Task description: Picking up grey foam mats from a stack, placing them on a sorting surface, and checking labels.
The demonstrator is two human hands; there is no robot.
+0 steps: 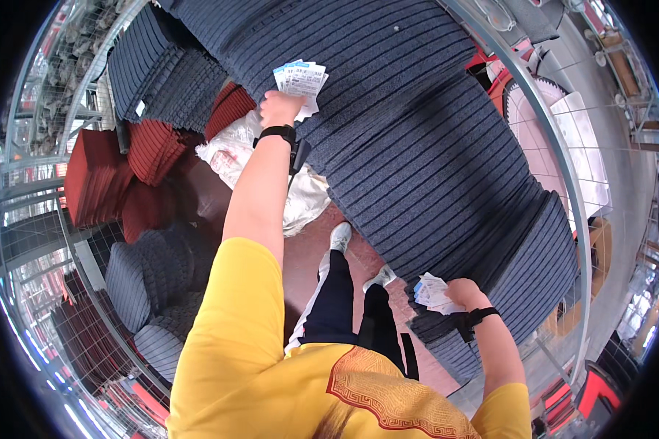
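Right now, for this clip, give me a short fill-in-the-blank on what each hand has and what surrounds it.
1. The left hand holds a fan of paper ____ against the stacked mats.
2. The big stack of ribbed mats under both hands is dark ____.
3. The right hand holds a smaller bunch of paper slips at the stack's ____ edge.
4. Each wrist wears a ____ strap.

Missing words: slips; grey; lower; black

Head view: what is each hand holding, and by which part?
The left hand grips a fan of white-and-blue paper slips by their lower ends. The right hand holds a smaller bunch of slips by one end.
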